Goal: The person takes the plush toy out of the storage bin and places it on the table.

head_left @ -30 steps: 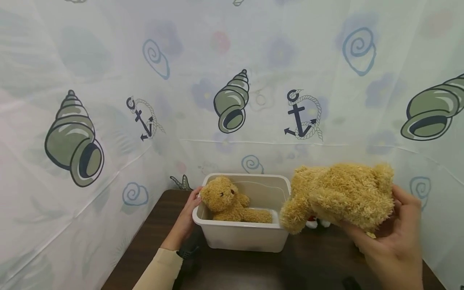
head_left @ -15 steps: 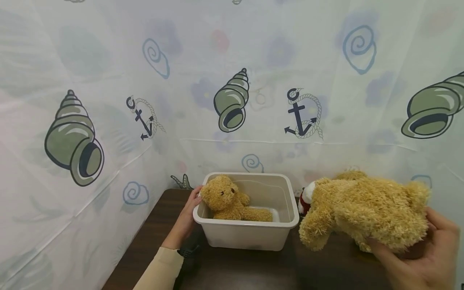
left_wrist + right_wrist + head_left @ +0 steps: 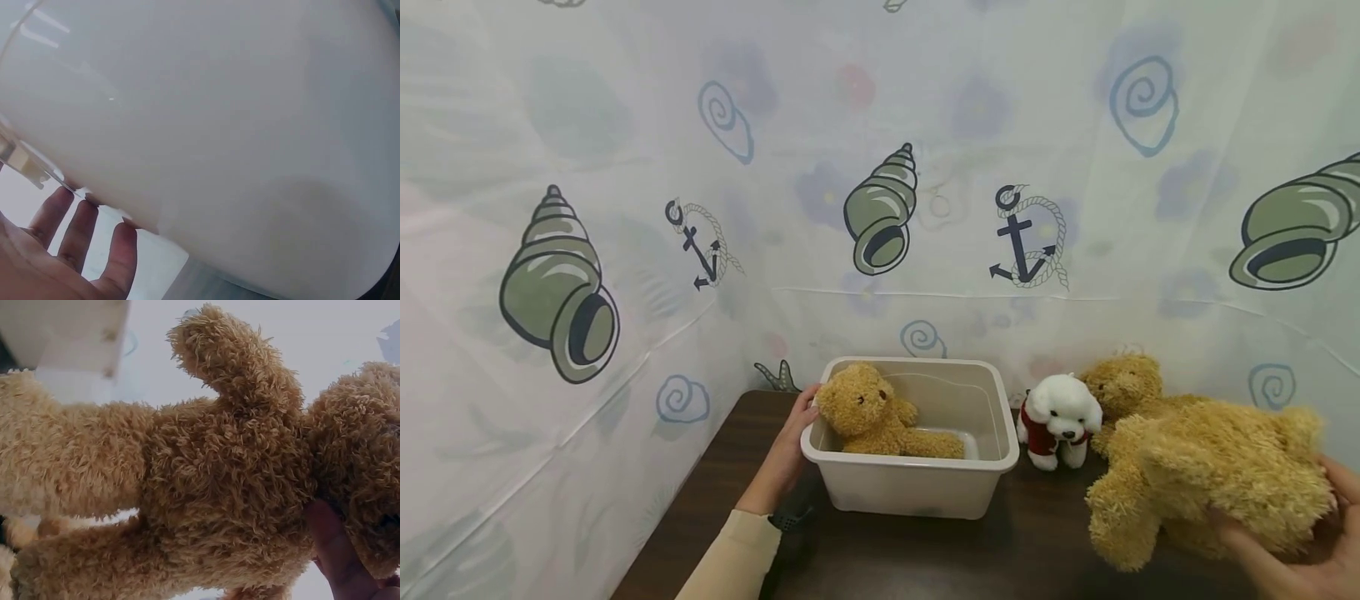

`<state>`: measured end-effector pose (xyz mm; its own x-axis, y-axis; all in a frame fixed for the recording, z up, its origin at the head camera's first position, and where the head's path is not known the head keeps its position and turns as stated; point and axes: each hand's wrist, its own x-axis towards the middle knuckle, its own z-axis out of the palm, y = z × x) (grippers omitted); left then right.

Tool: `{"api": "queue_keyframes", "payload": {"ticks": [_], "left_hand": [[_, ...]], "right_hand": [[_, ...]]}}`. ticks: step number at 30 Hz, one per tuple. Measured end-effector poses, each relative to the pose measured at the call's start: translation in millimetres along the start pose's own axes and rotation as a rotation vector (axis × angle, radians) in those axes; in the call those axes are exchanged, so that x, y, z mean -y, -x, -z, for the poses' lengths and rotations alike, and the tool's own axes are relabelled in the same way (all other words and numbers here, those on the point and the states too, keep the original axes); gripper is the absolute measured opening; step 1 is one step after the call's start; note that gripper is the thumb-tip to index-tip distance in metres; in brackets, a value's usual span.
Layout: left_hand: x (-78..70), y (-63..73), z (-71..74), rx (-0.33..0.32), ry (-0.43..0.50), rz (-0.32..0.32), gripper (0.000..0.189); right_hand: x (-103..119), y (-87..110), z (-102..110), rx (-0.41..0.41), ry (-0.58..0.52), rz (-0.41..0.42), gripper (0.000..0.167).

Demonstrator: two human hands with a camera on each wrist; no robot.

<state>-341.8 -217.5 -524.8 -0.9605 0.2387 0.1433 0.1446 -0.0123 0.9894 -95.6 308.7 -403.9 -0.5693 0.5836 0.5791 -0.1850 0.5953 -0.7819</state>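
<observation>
Right hand (image 3: 1315, 575), thumb and fingers clasping the bear (image 3: 1240, 475) near its neck, well right of the tub (image 3: 917, 492)! Long axis crosswise, legs leftward; the left hand (image 3: 786, 450), nearer the tub, grips its rim.

Soft, even light fills the head view, brightening the wall (image 3: 955, 250) and leaving a dull sheen on the dark table (image 3: 910, 558), while the lens stretches the shell print (image 3: 1300, 221) near the right edge and the right hand (image 3: 1318, 546) is slightly blurred. The left wrist view is hazy, with white glare streaks at the upper left of the bin (image 3: 206, 125) and a faint shadow lower right. In the right wrist view the held bear (image 3: 219, 481) is dimmer against a washed-out background, and a pale object (image 3: 69, 337) is out of focus.
</observation>
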Motion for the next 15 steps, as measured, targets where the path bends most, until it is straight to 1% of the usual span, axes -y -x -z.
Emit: {"api": "queue_keyframes", "payload": {"ticks": [3,4,5,8,11,12,15], "left_hand": [[0.8,-1.0,-0.3,0.004,0.001,-0.004,0.053],[1.3,-1.1,-0.1,0.006,0.0,-0.006,0.053],[1.7,-1.2,-0.1,0.007,-0.001,-0.009,0.053],[2.4,-1.4,-0.3,0.005,-0.003,-0.013,0.052],[2.2,-1.4,0.1,0.005,0.001,-0.019,0.053],[1.9,-1.4,0.4,0.006,0.004,-0.02,0.053],[1.2,-1.4,1.4,0.007,0.01,-0.018,0.053]], "right_hand": [[-14,2.4,4,-0.006,0.109,-0.049,0.084],[-18,1.1,5,0.007,0.138,-0.07,0.082],[-22,-0.7,7,0.023,0.156,-0.072,0.079],[-34,-9.2,8,0.066,0.155,-0.041,0.077],[-47,-21.6,9,0.122,0.18,0.017,0.077],[-51,-26.1,10,0.143,0.193,0.034,0.078],[-62,-41.7,13,0.22,0.282,0.078,0.082]]}}
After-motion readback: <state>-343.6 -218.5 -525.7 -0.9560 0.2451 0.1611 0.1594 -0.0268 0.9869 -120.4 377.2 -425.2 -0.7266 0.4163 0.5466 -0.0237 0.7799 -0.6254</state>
